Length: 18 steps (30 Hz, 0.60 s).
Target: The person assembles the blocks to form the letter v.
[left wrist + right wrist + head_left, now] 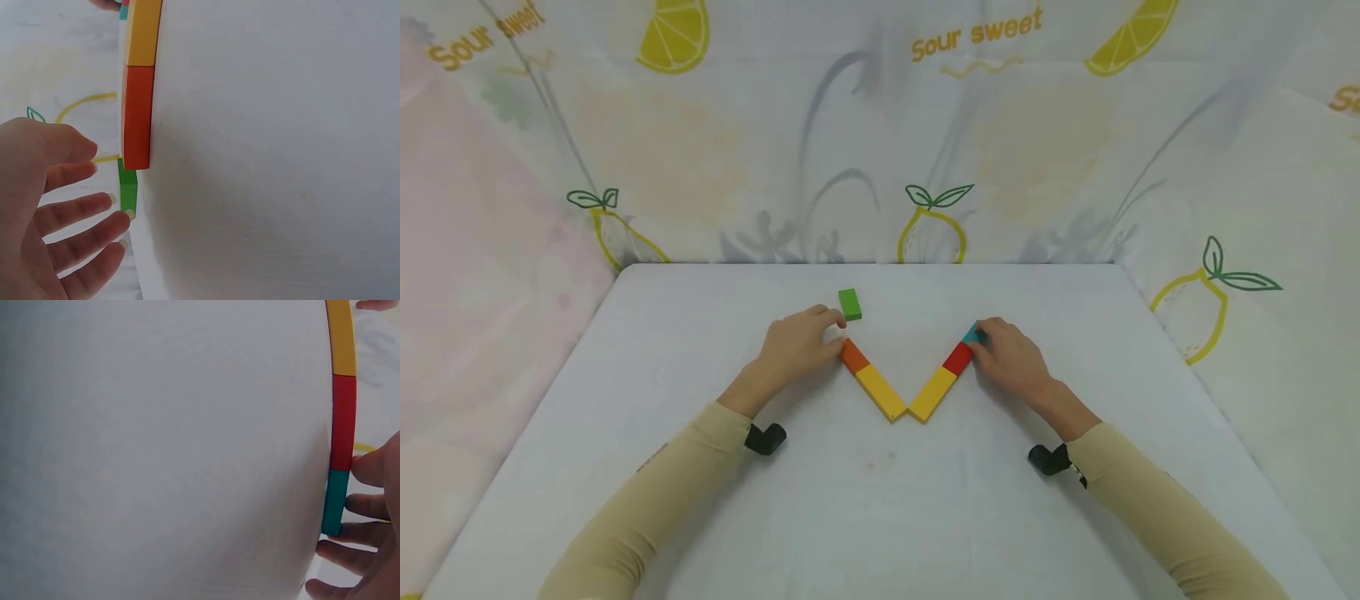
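On the white table lie wooden blocks in two slanting rows that meet in a V. The left row has a yellow block (881,393) and an orange block (138,117). In the right row are another yellow block (932,395), a red block (344,422) and a teal block (335,501). My left hand (801,343) hovers by the orange block's outer end, fingers spread and holding nothing. Just beyond it lies a green block (850,304). My right hand (1011,354) is at the teal block, fingertips along its edge and end, thumb by the red-teal joint.
The table (880,517) ends at a straight back edge, with a lemon-print cloth (1037,158) hanging behind it. Black wrist-worn pieces show below the left sleeve (662,492) and the right sleeve (1157,492).
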Motion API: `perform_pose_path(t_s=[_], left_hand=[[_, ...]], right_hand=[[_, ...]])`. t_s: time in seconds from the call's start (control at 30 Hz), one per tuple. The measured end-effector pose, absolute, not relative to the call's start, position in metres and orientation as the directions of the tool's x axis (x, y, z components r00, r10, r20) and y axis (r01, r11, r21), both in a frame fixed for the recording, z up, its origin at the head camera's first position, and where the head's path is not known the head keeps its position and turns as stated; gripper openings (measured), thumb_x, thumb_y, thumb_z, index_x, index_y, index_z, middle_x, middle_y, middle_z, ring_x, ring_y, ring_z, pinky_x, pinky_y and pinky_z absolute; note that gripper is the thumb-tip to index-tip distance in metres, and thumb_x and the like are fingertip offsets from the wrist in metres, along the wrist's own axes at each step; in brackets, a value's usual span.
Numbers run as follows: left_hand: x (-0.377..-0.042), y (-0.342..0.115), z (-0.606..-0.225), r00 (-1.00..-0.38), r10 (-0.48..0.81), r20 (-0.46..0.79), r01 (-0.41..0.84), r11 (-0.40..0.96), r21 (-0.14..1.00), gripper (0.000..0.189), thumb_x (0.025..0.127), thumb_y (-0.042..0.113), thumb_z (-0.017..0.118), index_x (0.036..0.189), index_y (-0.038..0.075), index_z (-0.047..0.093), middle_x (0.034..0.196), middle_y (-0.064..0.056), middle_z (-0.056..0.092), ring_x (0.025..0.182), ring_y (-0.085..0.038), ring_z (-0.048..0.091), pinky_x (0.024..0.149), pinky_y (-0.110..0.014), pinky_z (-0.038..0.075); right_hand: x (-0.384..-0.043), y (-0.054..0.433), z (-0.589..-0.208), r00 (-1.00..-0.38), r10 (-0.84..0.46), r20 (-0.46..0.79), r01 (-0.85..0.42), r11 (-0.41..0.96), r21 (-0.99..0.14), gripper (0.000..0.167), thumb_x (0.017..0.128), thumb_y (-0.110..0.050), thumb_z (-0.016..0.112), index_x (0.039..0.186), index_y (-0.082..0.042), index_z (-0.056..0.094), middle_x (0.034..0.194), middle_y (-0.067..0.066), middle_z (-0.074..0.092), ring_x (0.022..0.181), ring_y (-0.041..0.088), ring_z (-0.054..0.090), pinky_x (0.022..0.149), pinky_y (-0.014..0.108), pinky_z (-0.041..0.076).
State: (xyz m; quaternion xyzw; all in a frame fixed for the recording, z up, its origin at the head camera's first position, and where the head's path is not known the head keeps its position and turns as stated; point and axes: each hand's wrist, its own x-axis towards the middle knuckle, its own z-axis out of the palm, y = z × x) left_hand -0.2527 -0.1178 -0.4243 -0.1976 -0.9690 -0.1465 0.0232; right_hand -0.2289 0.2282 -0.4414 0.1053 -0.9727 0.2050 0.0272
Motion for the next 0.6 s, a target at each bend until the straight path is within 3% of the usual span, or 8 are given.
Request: perform_pose_path(t_s=[0.2,0.43,0.6], left_hand=[[-0.263,-0.12,-0.42,-0.921,0.371,0.121,0.39,0.879,0.274,0.027,0.092,0.03,0.063,0.117,0.022,0.066,0.122,-0.002,0.066,0.074,-0.023,0.06,0.06,-0.037,0.048],[-0.273,-0.123,-0.421,-0.932,0.346,0.103,0.361,0.892,0.273,0.029,0.092,0.03,0.061,0.12,0.024,0.065,0.126,-0.003,0.065,0.076,-0.024,0.06,0.063,-0.038,0.048],[-0.285,-0.124,-0.424,-0.939,0.332,0.091,0.344,0.891,0.296,0.032,0.094,0.032,0.058,0.123,0.023,0.063,0.128,-0.004,0.064,0.084,-0.024,0.062,0.068,-0.041,0.052]], right_hand=[[-0.229,0.229,-0.444,-0.974,-0.198,0.108,-0.225,0.897,-0.38,0.036,0.099,-0.023,0.059,0.128,0.0,0.058,0.13,0.017,0.062,0.102,0.029,0.06,0.088,0.046,0.055],[-0.226,0.228,-0.446,-0.972,-0.206,0.109,-0.232,0.908,-0.35,0.039,0.099,-0.024,0.059,0.129,0.0,0.058,0.131,0.017,0.062,0.103,0.029,0.062,0.087,0.046,0.056],[-0.227,0.228,-0.442,-0.968,-0.216,0.125,-0.246,0.907,-0.342,0.037,0.099,-0.023,0.06,0.127,0.0,0.059,0.127,0.017,0.063,0.1,0.029,0.061,0.086,0.044,0.056]])
